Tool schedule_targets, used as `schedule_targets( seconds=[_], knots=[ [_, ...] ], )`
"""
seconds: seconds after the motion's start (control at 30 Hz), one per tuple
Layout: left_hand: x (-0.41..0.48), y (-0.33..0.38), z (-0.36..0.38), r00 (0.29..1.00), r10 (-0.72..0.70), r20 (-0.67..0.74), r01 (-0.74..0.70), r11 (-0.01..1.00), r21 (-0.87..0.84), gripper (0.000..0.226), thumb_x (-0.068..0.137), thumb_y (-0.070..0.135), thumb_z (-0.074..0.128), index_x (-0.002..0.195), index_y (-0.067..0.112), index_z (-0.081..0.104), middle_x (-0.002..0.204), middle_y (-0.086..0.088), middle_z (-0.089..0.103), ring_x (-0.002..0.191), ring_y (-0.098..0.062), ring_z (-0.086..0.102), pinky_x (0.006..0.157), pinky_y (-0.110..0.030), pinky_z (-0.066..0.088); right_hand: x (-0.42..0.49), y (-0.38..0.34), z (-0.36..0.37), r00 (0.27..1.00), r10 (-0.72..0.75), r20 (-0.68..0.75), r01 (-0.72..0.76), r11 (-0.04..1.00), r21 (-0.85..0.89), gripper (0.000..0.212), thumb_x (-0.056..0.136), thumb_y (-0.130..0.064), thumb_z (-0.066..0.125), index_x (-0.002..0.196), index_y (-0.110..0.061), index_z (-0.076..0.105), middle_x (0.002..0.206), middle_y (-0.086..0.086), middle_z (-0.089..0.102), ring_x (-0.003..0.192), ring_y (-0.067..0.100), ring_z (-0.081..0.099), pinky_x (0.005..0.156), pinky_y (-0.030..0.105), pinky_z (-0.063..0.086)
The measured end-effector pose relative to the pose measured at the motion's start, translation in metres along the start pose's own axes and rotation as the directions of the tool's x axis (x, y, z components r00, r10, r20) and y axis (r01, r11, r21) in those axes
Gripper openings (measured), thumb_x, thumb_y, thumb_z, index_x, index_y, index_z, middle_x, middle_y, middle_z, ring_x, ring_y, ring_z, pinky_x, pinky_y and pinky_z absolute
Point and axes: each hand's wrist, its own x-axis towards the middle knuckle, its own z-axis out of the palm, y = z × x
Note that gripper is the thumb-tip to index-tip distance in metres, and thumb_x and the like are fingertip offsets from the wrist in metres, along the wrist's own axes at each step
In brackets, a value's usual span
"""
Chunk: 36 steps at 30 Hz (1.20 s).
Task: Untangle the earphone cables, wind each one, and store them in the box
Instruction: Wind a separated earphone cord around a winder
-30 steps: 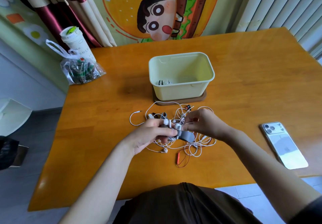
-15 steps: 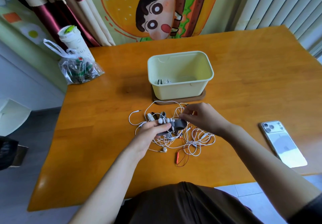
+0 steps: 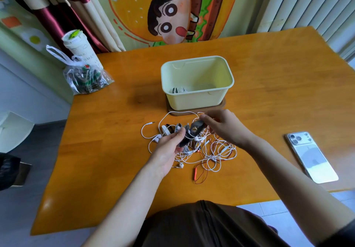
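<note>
Binding one bundle (image 3: 184, 141), I judge; on the table (image 3: 107, 131), before the box (image 3: 194, 101), lies the cable tangle (image 3: 217, 151); my left hand (image 3: 170, 148) grips the bundle; my right hand (image 3: 223, 126) pinches its grey strap (image 3: 197, 128); next, cinch it snug.

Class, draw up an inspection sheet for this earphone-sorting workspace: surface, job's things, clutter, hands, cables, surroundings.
Surface: wooden table, orange-brown.
Job's things: pale box, open, standing on a brown base; a few earphones lie inside at its left end.
Clutter: phone face down at the right; bag and cup at the far left corner.
Hands: left hand grips a grey strap; right hand pinches its other end.
Cables: white tangle on the table in front of the box, partly under the hands; red cable at its near edge.
Surroundings: cartoon curtain behind the table; blinds at the right.
</note>
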Motion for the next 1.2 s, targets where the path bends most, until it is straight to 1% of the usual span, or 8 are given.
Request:
schedule_targets(
  seconds=[0.07,0.2,0.33,0.47,0.57,0.67,0.9,1.2],
  knots=[
    [0.001,-0.002,0.003,0.999,-0.001,-0.049,-0.001,0.999,-0.045,0.019,0.092,0.027,0.057,0.096,0.011,0.068,0.095,-0.003,0.069,0.089,-0.014,0.056,0.071,-0.021,0.042,0.001,0.0,-0.001,1.0,0.014,0.019,-0.014,1.0,0.0,0.028,0.096,-0.027,0.05,0.088,-0.008,0.069,0.077,0.004,0.067,0.064,0.013,0.055,0.06,0.03,0.045],
    [0.001,-0.002,0.003,0.988,0.051,-0.146,-0.064,0.995,-0.081,0.018,0.093,0.023,0.057,0.093,0.009,0.068,0.092,-0.003,0.07,0.084,-0.01,0.06,0.067,-0.017,0.044,0.002,-0.001,-0.003,1.0,-0.009,0.004,0.01,0.997,-0.073,0.017,0.091,-0.021,0.06,0.1,-0.015,0.072,0.084,-0.009,0.064,0.062,-0.007,0.052,0.055,0.005,0.038],
    [0.003,-0.004,0.002,0.959,0.179,-0.22,-0.15,0.979,0.141,0.028,0.092,0.028,0.059,0.111,0.009,0.067,0.104,-0.003,0.072,0.101,-0.013,0.064,0.079,-0.019,0.047,0.0,-0.002,0.003,0.996,-0.031,-0.078,0.017,0.984,-0.176,0.018,0.091,-0.019,0.06,0.1,-0.013,0.074,0.085,-0.003,0.067,0.063,0.0,0.053,0.057,0.007,0.04],
    [0.003,-0.005,0.005,0.926,0.257,-0.276,-0.195,0.953,0.234,0.032,0.092,0.032,0.06,0.116,0.011,0.064,0.108,0.001,0.069,0.103,-0.012,0.062,0.075,-0.015,0.045,0.0,-0.004,0.009,0.987,-0.051,-0.15,0.019,0.978,-0.207,0.018,0.091,-0.018,0.059,0.098,-0.012,0.074,0.086,-0.003,0.07,0.063,0.004,0.056,0.056,0.008,0.042],
    [0.004,-0.007,0.007,0.942,0.233,-0.242,-0.197,0.967,0.165,0.023,0.092,0.031,0.059,0.106,0.015,0.067,0.105,0.001,0.071,0.104,-0.014,0.063,0.08,-0.02,0.046,0.001,-0.006,0.007,0.976,-0.069,-0.205,0.025,0.977,-0.212,0.017,0.089,-0.014,0.059,0.094,-0.011,0.075,0.088,0.002,0.071,0.066,0.012,0.058,0.058,0.01,0.042],
    [0.001,-0.002,0.008,0.982,0.074,-0.173,-0.079,0.996,-0.026,0.015,0.092,0.027,0.059,0.093,0.015,0.068,0.094,-0.003,0.07,0.091,-0.016,0.062,0.073,-0.021,0.048,0.005,-0.005,0.005,0.975,-0.067,-0.21,0.02,0.975,-0.219,0.017,0.089,-0.014,0.059,0.097,-0.011,0.074,0.087,-0.001,0.063,0.07,0.009,0.053,0.057,0.003,0.037],
    [-0.01,0.004,0.012,0.984,-0.178,-0.012,0.171,0.962,-0.212,0.019,0.092,0.026,0.057,0.095,0.008,0.064,0.081,-0.008,0.061,0.068,-0.015,0.051,0.061,-0.023,0.044,0.008,-0.003,0.003,0.993,-0.005,-0.115,-0.008,0.993,-0.114,0.017,0.093,-0.016,0.055,0.092,-0.01,0.07,0.075,-0.008,0.061,0.058,0.0,0.057,0.055,0.005,0.042],
    [-0.011,0.006,0.012,0.992,-0.078,0.101,0.088,0.99,-0.106,0.036,0.094,0.036,0.048,0.102,0.005,0.065,0.076,-0.006,0.068,0.062,-0.014,0.064,0.06,-0.023,0.054,0.007,-0.009,0.0,0.985,-0.006,-0.171,0.02,0.997,0.078,0.01,0.089,-0.017,0.064,0.084,-0.011,0.069,0.067,-0.005,0.068,0.054,-0.002,0.064,0.055,0.009,0.048]
  ],
)
